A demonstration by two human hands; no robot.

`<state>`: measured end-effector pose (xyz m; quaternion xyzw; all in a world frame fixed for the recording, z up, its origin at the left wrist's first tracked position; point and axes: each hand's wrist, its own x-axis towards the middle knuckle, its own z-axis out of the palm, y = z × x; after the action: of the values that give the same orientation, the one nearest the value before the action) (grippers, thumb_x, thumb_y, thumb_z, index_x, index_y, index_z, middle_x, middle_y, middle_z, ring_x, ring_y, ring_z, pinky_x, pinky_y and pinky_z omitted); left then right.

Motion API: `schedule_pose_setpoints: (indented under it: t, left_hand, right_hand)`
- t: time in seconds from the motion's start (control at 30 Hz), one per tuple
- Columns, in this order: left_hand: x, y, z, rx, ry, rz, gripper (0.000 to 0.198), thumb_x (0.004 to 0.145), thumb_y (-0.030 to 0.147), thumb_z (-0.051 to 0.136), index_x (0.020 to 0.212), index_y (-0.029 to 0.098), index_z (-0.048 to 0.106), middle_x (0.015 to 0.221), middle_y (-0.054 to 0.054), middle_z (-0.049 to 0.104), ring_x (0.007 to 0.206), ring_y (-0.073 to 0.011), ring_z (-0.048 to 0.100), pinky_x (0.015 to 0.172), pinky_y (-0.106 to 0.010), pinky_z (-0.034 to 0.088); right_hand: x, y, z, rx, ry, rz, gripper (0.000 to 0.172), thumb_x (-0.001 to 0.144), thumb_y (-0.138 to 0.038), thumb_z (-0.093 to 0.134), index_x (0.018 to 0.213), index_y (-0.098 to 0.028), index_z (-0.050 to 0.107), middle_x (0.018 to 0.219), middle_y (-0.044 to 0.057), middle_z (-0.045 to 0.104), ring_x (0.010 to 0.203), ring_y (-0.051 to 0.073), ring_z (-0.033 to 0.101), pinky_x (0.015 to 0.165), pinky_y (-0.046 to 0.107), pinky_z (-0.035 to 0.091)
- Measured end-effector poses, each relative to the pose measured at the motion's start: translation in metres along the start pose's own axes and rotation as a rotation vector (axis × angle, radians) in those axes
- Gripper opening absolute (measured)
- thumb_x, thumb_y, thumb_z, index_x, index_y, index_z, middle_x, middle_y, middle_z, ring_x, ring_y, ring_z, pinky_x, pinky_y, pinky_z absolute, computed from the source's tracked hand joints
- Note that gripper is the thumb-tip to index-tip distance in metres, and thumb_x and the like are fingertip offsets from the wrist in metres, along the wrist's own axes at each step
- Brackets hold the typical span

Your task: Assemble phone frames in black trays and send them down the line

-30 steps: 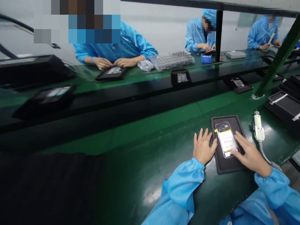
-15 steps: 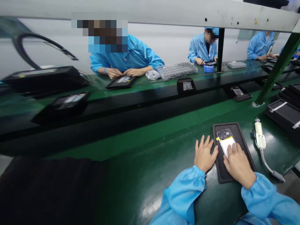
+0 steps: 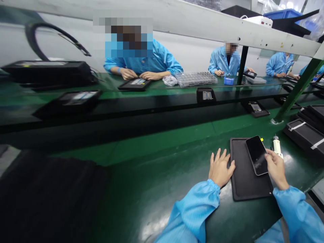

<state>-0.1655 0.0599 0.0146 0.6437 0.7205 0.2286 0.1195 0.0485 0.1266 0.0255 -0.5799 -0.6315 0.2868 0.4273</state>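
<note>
My right hand [image 3: 276,168] is closed on the lower right edge of a smartphone [image 3: 257,155], its black glass screen facing up. A small yellow tab [image 3: 262,139] sticks out at the phone's top right corner. Beneath the phone is a black foam tray [image 3: 244,187] with a raised rim, on the green bench. My left hand [image 3: 220,167] lies flat on the bench with fingers spread, its thumb against the tray's left edge. An electric screwdriver [image 3: 277,146] stands out in white just beyond my right hand, its lower part hidden by that hand.
Stacked black trays [image 3: 300,128] with white tape lie at the right, near a green post [image 3: 298,91]. Across the bench runs a dark belt [image 3: 152,111] carrying trays with phones. Several co-workers in blue sit opposite, by a clear compartment tray [image 3: 196,79]. Dark cloth-like material [image 3: 50,199] fills the lower left.
The phone, whose open inner side faced up on the tray, is now turned over with its screen up. My right hand has moved right, holding its edge. My left hand stays put.
</note>
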Motion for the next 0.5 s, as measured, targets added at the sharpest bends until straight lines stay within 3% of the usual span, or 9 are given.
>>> schedule_pose_setpoints:
  t: [0.07,0.17,0.23,0.33,0.4,0.5]
  left_hand:
    - [0.000,-0.002,0.001,-0.001,-0.007,0.001,0.043,0.093,0.037,0.043,0.124,0.014,0.060,0.143,-0.013,0.047,0.141,-0.0325,0.027,0.117,-0.059,0.018]
    - [-0.001,-0.004,0.001,-0.011,-0.013,0.008,0.046,0.095,0.039,0.037,0.125,0.011,0.058,0.143,-0.014,0.047,0.142,-0.0319,0.027,0.117,-0.058,0.017]
    - [-0.002,-0.003,0.001,-0.012,-0.012,0.008,0.048,0.095,0.041,0.037,0.126,0.011,0.057,0.143,-0.015,0.047,0.142,-0.0323,0.026,0.117,-0.059,0.017]
    - [-0.005,0.000,0.001,-0.021,-0.025,-0.014,0.049,0.091,0.039,0.044,0.129,0.010,0.055,0.146,-0.016,0.043,0.143,-0.0341,0.022,0.117,-0.061,0.014]
    - [-0.006,0.001,0.000,-0.058,-0.053,-0.034,0.052,0.087,0.036,0.049,0.130,0.008,0.053,0.148,-0.017,0.039,0.144,-0.0350,0.017,0.117,-0.063,0.008]
    - [-0.008,-0.001,-0.001,-0.233,-0.105,-0.052,0.061,0.083,0.032,0.051,0.137,0.005,0.043,0.149,-0.018,0.037,0.145,-0.0332,0.013,0.117,-0.062,-0.002]
  right_hand:
    - [-0.013,0.002,0.005,0.077,0.005,-0.007,0.054,0.087,-0.051,0.046,0.114,-0.008,0.064,0.099,0.015,0.070,0.093,0.027,0.066,0.083,0.041,0.054]
    - [-0.033,0.001,0.006,-0.041,0.011,-0.164,0.054,0.091,-0.050,0.046,0.124,-0.009,0.059,0.135,0.019,0.053,0.127,0.030,0.049,0.107,0.050,0.039]
    - [-0.042,0.007,0.003,-0.175,0.016,-0.232,0.057,0.093,-0.050,0.044,0.127,-0.006,0.057,0.139,0.021,0.048,0.132,0.032,0.043,0.111,0.055,0.033]
    - [-0.051,0.027,0.003,-0.307,-0.055,-0.214,0.062,0.092,-0.053,0.042,0.127,-0.003,0.056,0.134,0.024,0.052,0.133,0.038,0.040,0.110,0.064,0.028]
    - [-0.056,0.041,0.007,-0.263,-0.070,-0.161,0.059,0.092,-0.049,0.043,0.126,-0.004,0.057,0.132,0.024,0.054,0.131,0.038,0.043,0.110,0.064,0.029]
    - [-0.060,0.047,0.015,0.011,-0.028,-0.037,0.050,0.089,-0.044,0.049,0.124,-0.010,0.059,0.128,0.019,0.058,0.124,0.033,0.053,0.108,0.058,0.038]
